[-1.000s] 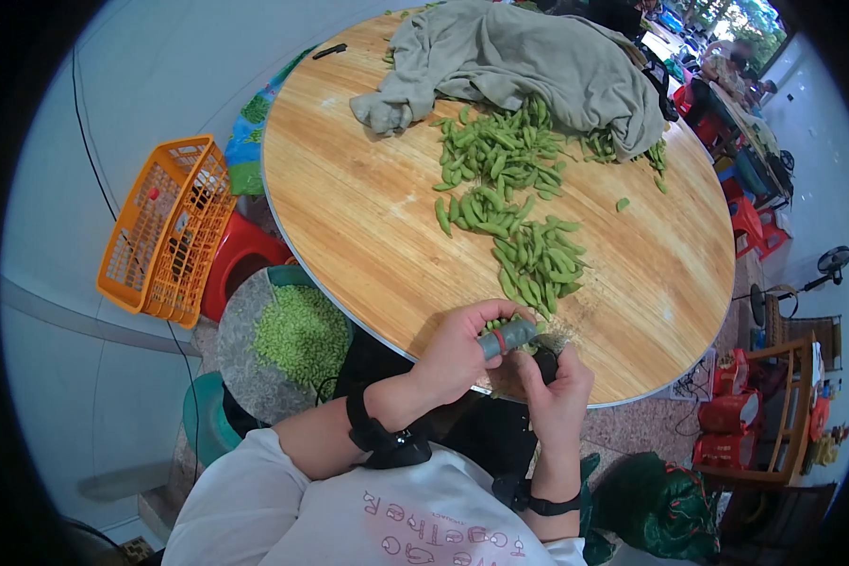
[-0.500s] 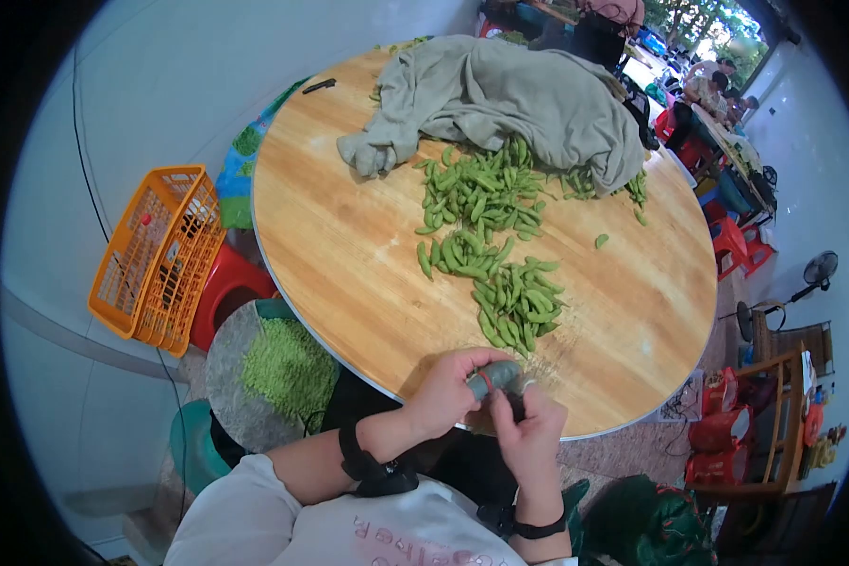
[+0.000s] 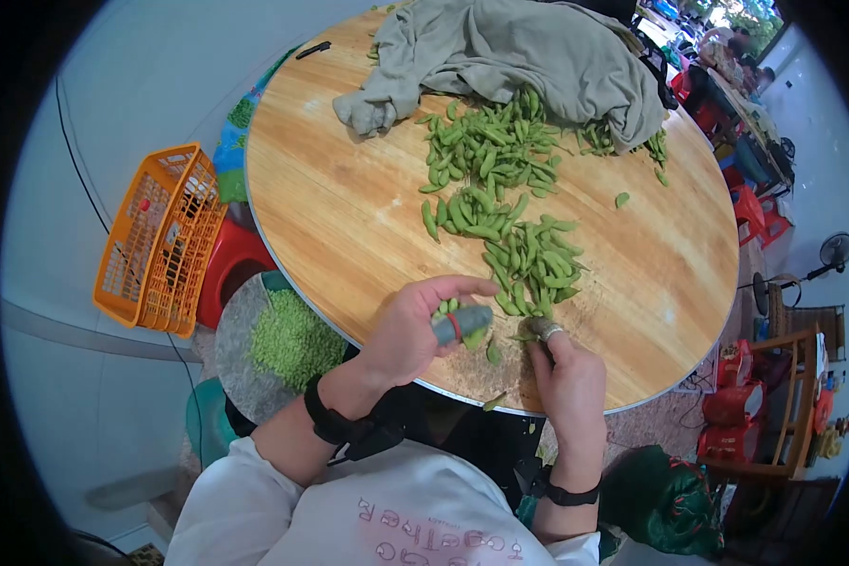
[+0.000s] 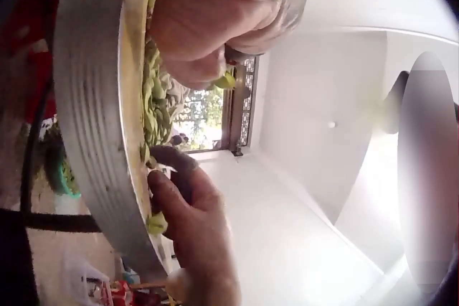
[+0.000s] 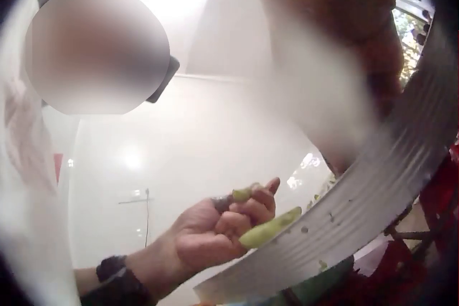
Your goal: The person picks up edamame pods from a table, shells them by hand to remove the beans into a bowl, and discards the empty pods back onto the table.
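Shelling seems to be in hand, between one pod and the next. Near the centre, the left hand [image 3: 401, 330] curls round shelled beans [image 3: 448, 307], its thumb under a grey cover [image 3: 460, 326] with a red band. To its right, the right hand [image 3: 573, 377] pinches a green pod [image 3: 519, 338] just below the heaped pods [image 3: 538, 259] on the round table [image 3: 335, 226]. The next move calls for bringing that pod to the left thumb — without spilling the beans already cupped there.
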{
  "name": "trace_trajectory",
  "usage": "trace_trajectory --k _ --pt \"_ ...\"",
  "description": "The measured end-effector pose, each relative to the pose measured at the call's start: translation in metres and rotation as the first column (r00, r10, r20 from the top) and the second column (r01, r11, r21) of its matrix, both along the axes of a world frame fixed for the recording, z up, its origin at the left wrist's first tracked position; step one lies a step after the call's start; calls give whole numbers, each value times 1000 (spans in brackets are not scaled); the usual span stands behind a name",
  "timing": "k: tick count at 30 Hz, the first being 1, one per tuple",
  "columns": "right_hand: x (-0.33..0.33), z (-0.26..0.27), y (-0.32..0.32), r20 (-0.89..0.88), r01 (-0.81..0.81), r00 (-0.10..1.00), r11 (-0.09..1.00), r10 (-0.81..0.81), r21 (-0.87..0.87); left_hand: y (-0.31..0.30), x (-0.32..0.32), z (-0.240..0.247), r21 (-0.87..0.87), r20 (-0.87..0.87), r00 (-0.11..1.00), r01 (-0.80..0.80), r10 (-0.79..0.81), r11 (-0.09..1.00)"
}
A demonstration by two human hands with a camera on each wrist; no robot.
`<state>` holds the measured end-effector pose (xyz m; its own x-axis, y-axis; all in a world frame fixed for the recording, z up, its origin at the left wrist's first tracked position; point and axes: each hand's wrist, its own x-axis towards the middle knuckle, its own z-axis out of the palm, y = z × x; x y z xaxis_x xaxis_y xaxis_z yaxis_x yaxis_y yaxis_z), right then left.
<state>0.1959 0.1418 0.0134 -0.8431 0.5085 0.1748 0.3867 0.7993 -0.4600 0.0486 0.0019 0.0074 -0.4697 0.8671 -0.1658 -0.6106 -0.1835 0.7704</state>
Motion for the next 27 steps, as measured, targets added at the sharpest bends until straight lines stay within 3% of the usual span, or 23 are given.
trace_trajectory --k 1,2,3,5,6,7,8,9,11,13,19,21,25,27 --pt "0 -1 0 29 -18 999 999 17 42 -2 1 2 -114 -246 960 111 -137 987" --pt "0 -2 0 57 -37 998 996 32 84 -4 2 3 -249 -458 841 189 -287 950" --pt "0 -5 0 56 -37 998 996 32 82 -4 4 0 -250 -458 841 188 -288 950" --pt "2 -14 -3 -302 -35 953 973 -37 -229 -6 10 -11 -281 -580 692 327 -431 902" --pt "4 -15 -7 -302 -35 952 972 -37 -231 -4 13 -10 -283 -579 692 327 -432 902" --pt "7 -14 -11 -335 -82 932 816 -141 -572 0 19 -6 -204 -400 864 242 -306 949" --pt "9 -13 -15 -325 -145 912 545 -250 -826 4 25 -4 -147 -186 969 135 -162 980" --pt "10 -9 -19 -325 -145 912 544 -251 -826 8 30 -8 -26 -64 993 94 -96 995" --pt "13 -3 -25 -239 -234 915 57 -325 -971 6 30 -5 -11 23 986 168 -168 986" --pt "17 -3 -25 -245 -247 924 29 -292 -969 5 33 -7 11 108 966 237 -237 972" --pt "22 0 -28 -286 -295 935 -11 -211 -956 5 35 -13 -38 68 990 130 -127 991" --pt "23 2 -30 -319 -330 929 -26 -188 -944 3 33 -13 -34 -68 990 125 -127 992" --pt "24 3 -31 -262 -265 955 -2 -141 -964 1 34 -1 -100 -143 983 102 -116 990" --pt "24 3 -32 -266 -267 956 16 -127 -964 2 35 -7 -79 -317 945 59 -82 995"
